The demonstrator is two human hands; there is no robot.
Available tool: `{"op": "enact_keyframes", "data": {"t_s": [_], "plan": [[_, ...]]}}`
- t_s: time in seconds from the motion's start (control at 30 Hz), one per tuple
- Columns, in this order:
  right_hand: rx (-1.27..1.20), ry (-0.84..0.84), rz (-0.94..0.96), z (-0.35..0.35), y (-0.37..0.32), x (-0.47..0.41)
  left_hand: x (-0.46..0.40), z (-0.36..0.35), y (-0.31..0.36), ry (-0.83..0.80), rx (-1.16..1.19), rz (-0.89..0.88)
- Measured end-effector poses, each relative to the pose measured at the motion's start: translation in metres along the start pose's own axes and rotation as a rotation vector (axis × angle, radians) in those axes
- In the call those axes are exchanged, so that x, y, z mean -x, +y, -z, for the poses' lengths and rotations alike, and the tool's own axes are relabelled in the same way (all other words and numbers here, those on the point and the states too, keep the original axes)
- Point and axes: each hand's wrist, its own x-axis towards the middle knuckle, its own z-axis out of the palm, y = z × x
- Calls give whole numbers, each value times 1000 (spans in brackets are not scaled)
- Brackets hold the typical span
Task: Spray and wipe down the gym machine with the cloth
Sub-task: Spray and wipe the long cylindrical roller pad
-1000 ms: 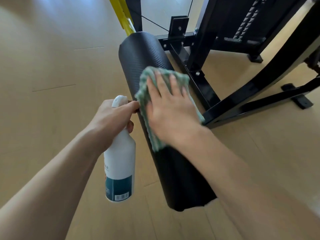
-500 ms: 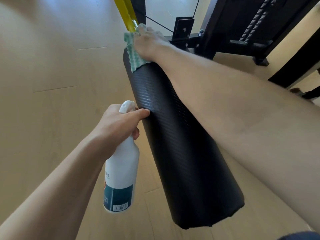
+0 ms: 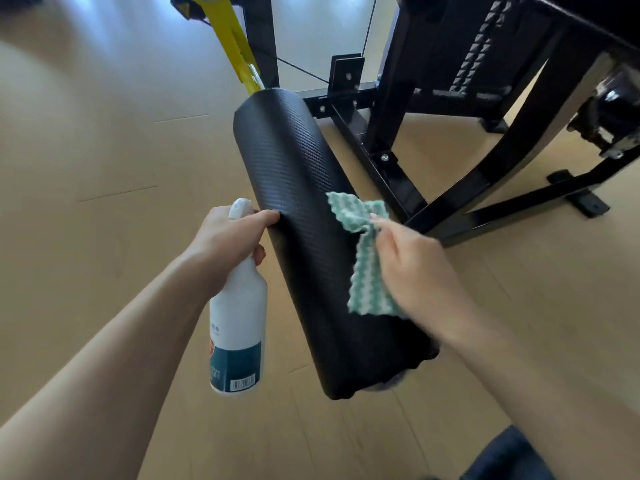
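A person's view down over both bare forearms toward a gym machine (image 3: 429, 109) on a pale wood floor (image 3: 86, 150). In the middle a long black roller pad (image 3: 311, 237) runs from upper left to lower right; its cover has a fine woven texture with a dull sheen, and its near end looks slightly ragged. The far end meets a yellow arm (image 3: 232, 39) of the machine, whose black steel frame and weight stack stand behind and to the right.

The left hand (image 3: 232, 237) grips the neck of a white spray bottle (image 3: 237, 327) (teal label and barcode near its base), which hangs just left of the pad; the forefinger reaches over the trigger head and its tip touches the pad's side.

The right hand (image 3: 412, 268) pinches a cloth (image 3: 367, 258), green and white in wavy stripes, between thumb and fingers. The cloth drapes against the pad's right side, past its middle, partly bunched at the top.
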Motion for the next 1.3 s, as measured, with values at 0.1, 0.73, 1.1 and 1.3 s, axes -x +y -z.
{"op": "enact_keyframes", "data": {"t_s": [0.1,0.73,1.1,1.3], "plan": [[-587,-56,-458,10,28,-53,10,0,5,63,-31,-95],[-998,-310,-642,-4,55,-74,33,-9,1,40,-66,-101],[-673,-299,-562,-18,37,-67,40,-5,-4,37,-146,-102],[-729,-124,-542,-15,33,-73,53,5,8,30,-432,-246]]}}
